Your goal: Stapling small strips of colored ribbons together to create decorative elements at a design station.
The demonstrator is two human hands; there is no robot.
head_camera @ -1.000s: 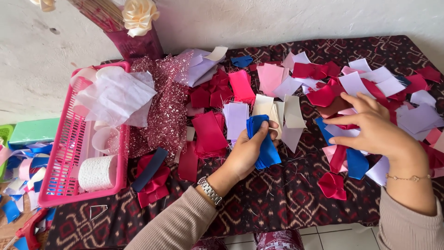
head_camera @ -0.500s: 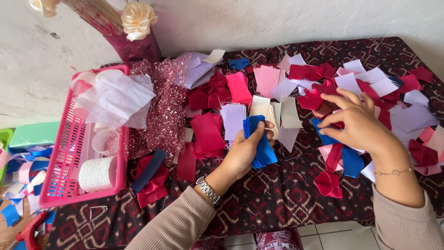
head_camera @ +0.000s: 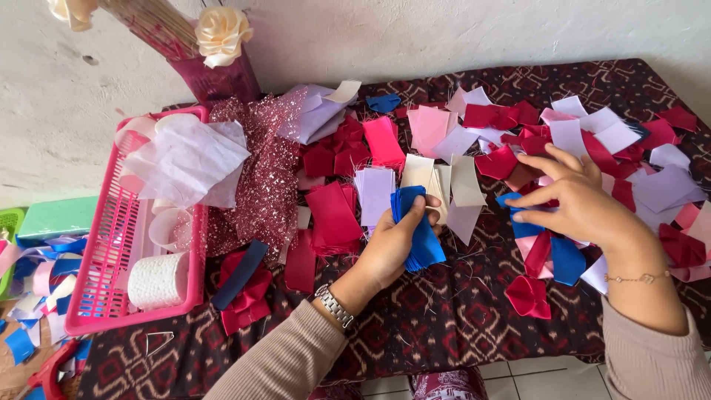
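patterned maroon cloth [head_camera: 415,326] covers the tabletop against a white wall. at the left edge a pink basket [head_camera: 111,244] holds one white roll [head_camera: 157,280] and crumpled tissue. mid-table, the left hand [head_camera: 392,248] grips a stack of blue fabric squares [head_camera: 418,228]. toward the right edge, the right hand [head_camera: 581,204] hovers with fingers spread narrowly over scattered red, pink and white pieces [head_camera: 592,137].

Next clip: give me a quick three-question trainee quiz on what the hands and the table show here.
1. What does the left hand hold?
2. True or false: the right hand rests inside the pink basket.
3. Which lies in the basket: A) the white ribbon roll, B) the flat cream pieces, C) the red bow?

Key:
1. A stack of blue fabric pieces.
2. False; it reaches over the scattered fabric pieces on the right.
3. A.
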